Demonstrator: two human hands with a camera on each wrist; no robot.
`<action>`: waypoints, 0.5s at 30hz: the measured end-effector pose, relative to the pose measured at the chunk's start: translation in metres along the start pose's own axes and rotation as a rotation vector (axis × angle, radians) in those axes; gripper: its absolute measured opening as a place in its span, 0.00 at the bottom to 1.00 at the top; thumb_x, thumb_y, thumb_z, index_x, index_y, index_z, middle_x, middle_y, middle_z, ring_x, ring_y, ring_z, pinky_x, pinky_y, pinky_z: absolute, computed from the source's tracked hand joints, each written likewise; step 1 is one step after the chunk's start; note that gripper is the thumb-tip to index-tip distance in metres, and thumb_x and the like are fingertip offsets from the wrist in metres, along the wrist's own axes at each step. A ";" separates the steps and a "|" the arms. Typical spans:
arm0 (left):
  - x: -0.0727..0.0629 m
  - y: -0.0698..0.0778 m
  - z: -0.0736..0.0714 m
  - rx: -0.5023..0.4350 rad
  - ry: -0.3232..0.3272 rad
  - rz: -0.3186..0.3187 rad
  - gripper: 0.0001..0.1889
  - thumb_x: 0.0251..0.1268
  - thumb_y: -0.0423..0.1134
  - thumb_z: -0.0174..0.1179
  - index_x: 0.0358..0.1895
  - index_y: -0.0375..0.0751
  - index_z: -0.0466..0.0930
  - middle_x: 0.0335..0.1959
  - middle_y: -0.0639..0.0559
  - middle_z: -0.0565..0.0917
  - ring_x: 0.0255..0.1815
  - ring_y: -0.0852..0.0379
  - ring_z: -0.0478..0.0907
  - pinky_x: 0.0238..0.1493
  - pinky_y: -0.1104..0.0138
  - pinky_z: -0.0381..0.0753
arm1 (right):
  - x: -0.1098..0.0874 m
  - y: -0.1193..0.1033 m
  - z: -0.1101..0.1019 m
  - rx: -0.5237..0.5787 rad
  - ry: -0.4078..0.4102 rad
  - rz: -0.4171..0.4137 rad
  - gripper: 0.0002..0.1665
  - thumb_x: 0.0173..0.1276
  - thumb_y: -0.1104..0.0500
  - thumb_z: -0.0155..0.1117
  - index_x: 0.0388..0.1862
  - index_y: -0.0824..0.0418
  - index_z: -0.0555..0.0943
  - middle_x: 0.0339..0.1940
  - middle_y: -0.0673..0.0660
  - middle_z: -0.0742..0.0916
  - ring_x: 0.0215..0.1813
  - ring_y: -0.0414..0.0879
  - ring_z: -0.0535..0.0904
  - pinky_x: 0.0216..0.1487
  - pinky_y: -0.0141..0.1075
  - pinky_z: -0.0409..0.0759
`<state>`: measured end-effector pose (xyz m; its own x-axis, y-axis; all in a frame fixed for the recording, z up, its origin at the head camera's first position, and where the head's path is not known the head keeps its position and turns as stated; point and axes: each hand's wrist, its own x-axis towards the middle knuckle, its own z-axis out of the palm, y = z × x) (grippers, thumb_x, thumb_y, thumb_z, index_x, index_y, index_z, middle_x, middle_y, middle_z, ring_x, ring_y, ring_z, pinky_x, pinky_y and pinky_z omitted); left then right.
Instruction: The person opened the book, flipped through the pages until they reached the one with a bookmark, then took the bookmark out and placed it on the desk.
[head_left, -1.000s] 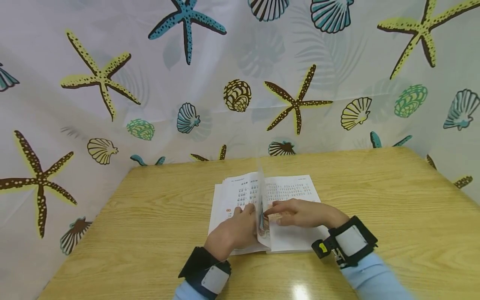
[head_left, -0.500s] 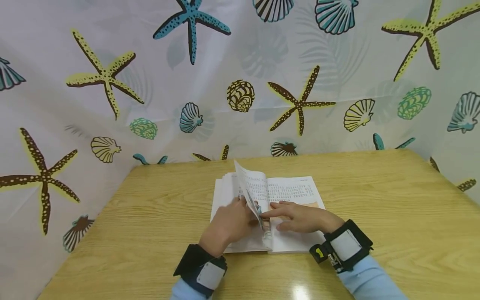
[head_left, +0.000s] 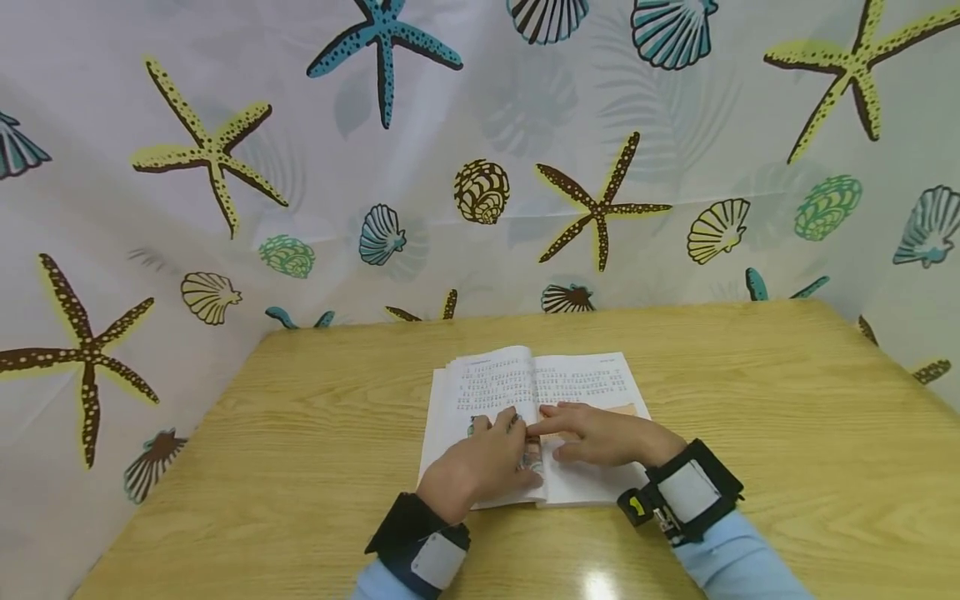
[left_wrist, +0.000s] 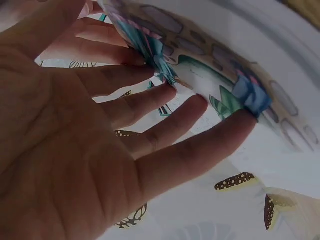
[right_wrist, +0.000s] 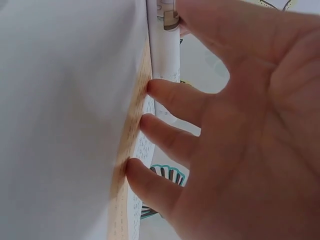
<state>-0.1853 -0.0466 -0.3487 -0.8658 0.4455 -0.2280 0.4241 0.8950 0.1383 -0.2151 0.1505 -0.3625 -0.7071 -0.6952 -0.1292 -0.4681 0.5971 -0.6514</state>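
Note:
An open book (head_left: 491,379) lies on the wooden table (head_left: 322,400), printed text along the tops of both pages. Over its left page spreads my left hand (head_left: 480,467), fingertips on a coloured picture (left_wrist: 200,47) near the spine. The left wrist view shows those fingers long and fairly straight against the paper. My right hand (head_left: 611,435) rests on the right page, index finger reaching to the spine. Seen from the right wrist, its fingertips touch the page along an orange band (right_wrist: 122,192). Part of each page is hidden under the hands.
Behind the table hangs a white cloth (head_left: 450,100) printed with starfish and shells. Each forearm has a blue sleeve (head_left: 738,554) and a black wrist strap (head_left: 697,492) with a small device on it.
A page standing upright at the spine has swung left and now lies flat on the left side. My left hand came out from behind it onto its top. The right hand stayed nearly still.

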 end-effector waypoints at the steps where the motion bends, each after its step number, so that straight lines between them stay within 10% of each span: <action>1: 0.001 0.000 0.002 -0.006 -0.028 -0.012 0.40 0.67 0.56 0.66 0.75 0.38 0.66 0.79 0.44 0.60 0.73 0.36 0.62 0.60 0.47 0.77 | 0.000 0.000 0.000 0.001 0.002 0.004 0.25 0.75 0.65 0.57 0.70 0.59 0.77 0.77 0.72 0.64 0.77 0.72 0.54 0.72 0.66 0.54; 10: 0.002 -0.002 0.002 -0.038 -0.044 -0.006 0.41 0.67 0.56 0.66 0.76 0.37 0.64 0.79 0.44 0.59 0.72 0.37 0.63 0.60 0.47 0.77 | -0.005 0.009 -0.008 -0.126 0.114 0.023 0.29 0.67 0.66 0.66 0.68 0.62 0.78 0.68 0.68 0.77 0.71 0.69 0.68 0.68 0.63 0.65; 15: 0.001 -0.001 0.003 -0.058 -0.017 0.000 0.46 0.60 0.59 0.71 0.75 0.35 0.65 0.78 0.43 0.60 0.72 0.34 0.62 0.60 0.45 0.77 | -0.020 0.030 -0.019 -0.263 0.243 0.216 0.26 0.57 0.66 0.72 0.57 0.65 0.84 0.60 0.69 0.80 0.62 0.70 0.72 0.60 0.63 0.73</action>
<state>-0.1860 -0.0470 -0.3518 -0.8609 0.4462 -0.2445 0.4076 0.8924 0.1935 -0.2250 0.1904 -0.3648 -0.8937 -0.4468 -0.0409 -0.3924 0.8225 -0.4117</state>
